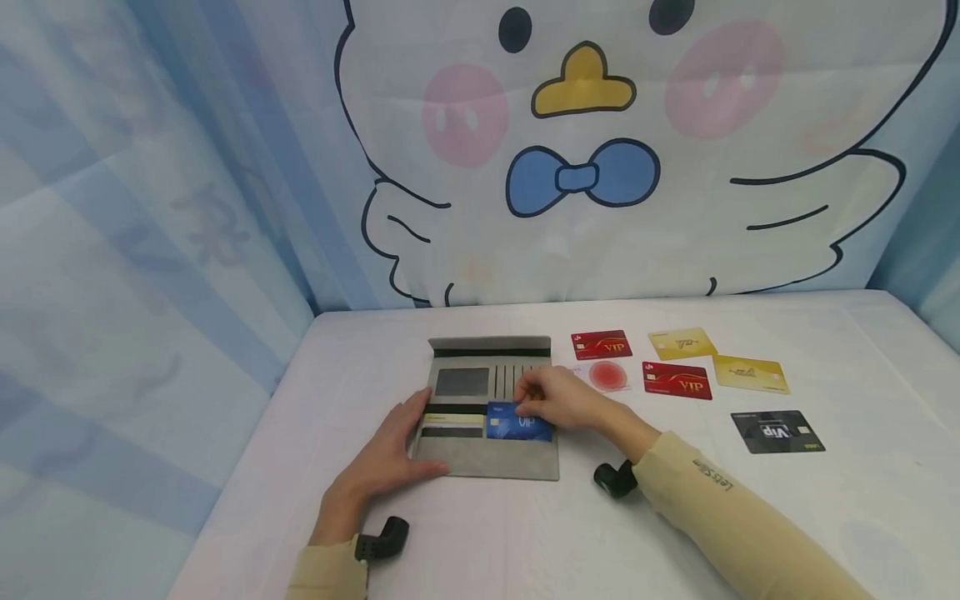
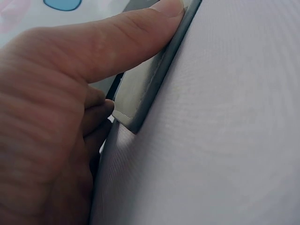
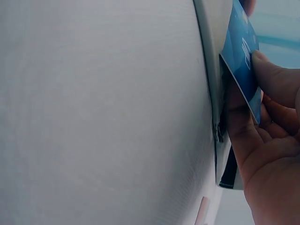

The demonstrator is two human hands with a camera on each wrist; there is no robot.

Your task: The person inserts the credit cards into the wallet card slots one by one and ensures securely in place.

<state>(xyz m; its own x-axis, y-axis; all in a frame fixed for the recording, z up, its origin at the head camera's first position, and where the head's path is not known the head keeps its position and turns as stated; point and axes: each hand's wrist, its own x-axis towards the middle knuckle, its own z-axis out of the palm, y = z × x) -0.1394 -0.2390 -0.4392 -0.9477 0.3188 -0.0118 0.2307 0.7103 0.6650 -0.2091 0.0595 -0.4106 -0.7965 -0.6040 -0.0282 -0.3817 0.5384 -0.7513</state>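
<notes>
A grey wallet [image 1: 495, 460] lies unfolded on the table, with a window panel, slits and card pockets facing up. My right hand [image 1: 558, 398] pinches a blue VIP card [image 1: 517, 425] between thumb and fingers at the right pocket. In the right wrist view the blue card [image 3: 243, 58] is tilted, its lower edge against the wallet [image 3: 211, 28]. My left hand [image 1: 393, 446] rests along the wallet's left side, its extended thumb [image 2: 136, 40] on the lower edge. A pale yellow card [image 1: 453, 419] shows in the left pocket.
Right of the wallet lie two red VIP cards [image 1: 602, 344], two gold cards [image 1: 682, 342], a pale card with a red circle [image 1: 607, 376] and a black VIP card [image 1: 777, 432]. A cartoon-printed curtain [image 1: 577, 250] hangs behind the white table [image 1: 540, 542].
</notes>
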